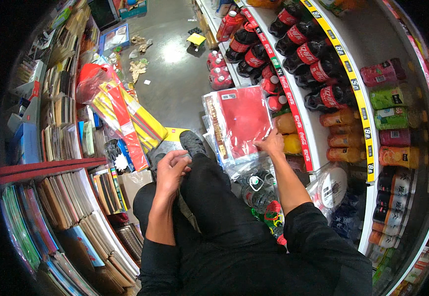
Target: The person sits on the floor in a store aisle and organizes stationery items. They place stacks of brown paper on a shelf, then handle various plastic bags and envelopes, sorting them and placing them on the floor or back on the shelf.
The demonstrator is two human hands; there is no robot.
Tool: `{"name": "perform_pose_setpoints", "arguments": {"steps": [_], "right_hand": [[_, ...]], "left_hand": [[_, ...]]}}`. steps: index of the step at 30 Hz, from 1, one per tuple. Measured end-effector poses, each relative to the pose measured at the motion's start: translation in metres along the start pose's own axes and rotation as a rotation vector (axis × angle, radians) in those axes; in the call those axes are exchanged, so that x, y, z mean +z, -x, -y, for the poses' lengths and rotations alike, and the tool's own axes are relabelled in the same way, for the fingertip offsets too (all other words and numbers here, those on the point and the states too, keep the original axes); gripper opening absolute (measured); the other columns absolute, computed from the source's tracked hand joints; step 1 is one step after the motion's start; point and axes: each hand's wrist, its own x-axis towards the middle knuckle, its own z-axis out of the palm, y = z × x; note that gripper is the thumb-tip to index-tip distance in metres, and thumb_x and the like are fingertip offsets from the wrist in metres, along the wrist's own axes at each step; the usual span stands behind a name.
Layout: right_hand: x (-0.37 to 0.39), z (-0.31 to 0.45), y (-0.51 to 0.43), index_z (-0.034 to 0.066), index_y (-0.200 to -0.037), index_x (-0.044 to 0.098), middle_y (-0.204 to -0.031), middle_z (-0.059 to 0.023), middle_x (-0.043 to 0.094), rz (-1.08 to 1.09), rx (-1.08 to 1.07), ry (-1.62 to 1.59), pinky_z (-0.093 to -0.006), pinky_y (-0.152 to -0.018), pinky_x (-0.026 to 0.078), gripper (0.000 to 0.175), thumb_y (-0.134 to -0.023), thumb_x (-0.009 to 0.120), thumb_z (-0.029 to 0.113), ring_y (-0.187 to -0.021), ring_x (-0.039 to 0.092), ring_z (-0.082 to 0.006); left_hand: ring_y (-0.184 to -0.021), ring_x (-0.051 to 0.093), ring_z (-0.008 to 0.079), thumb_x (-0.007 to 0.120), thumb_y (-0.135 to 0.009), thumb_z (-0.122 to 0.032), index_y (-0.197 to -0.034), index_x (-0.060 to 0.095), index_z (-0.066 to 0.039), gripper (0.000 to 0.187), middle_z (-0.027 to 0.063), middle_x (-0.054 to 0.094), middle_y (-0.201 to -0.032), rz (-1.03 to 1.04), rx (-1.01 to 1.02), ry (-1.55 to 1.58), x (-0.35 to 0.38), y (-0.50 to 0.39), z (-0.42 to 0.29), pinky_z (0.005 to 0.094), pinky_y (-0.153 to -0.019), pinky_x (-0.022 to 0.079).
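Note:
My right hand (272, 143) grips the lower right corner of a flat red pack (245, 118) in clear plastic, its thumb on top. That pack lies on a stack of other clear-wrapped flat packs (212, 127), which show a brown printed strip on the left. My left hand (174, 162) is held over my left knee with loosely curled fingers and nothing visible in it. Ahead of it, a bundle of yellow and red flat plastic-wrapped goods (133, 118) leans against the left shelf. Large clear plastic bottles (257, 194) stand below the stack, beside my right leg.
Cola bottles (307, 53) and juice bottles (342, 140) fill the right shelf. Notebooks and paper goods (64, 199) pack the left shelf, where a dark red bar (51, 168) juts out. Crumpled paper (138, 68), a yellow box (196, 39) and a blue bin (114, 39) are farther along the floor.

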Motion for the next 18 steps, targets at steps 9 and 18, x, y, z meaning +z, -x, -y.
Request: {"name": "perform_pose_setpoints", "arguments": {"steps": [9,18], "right_hand": [[0.0,-0.009,-0.004,0.006,-0.146,0.052,-0.134,-0.0291,0.064,-0.12,-0.032,0.046,-0.056,-0.107,0.052,0.11,-0.06,0.103,0.053,-0.128,0.06,-0.0475],[0.012,-0.041,-0.01,0.0,-0.11,0.072,-0.108,-0.0247,0.07,-0.43,-0.171,-0.091,-0.0574,-0.091,0.055,0.033,-0.087,0.077,0.022,-0.106,0.069,-0.0447]], "left_hand": [[-0.08,0.069,0.0111,0.073,-0.099,-0.018,-0.128,0.071,-0.003,0.033,0.0047,0.077,-0.1,0.009,0.005,0.01,-0.001,-0.001,0.003,0.024,-0.071,0.05],[-0.08,0.069,0.0113,0.072,-0.1,-0.019,-0.129,0.071,-0.002,0.034,0.0051,0.077,-0.099,0.007,0.012,-0.005,0.001,-0.002,0.001,0.026,-0.072,0.051]]}}
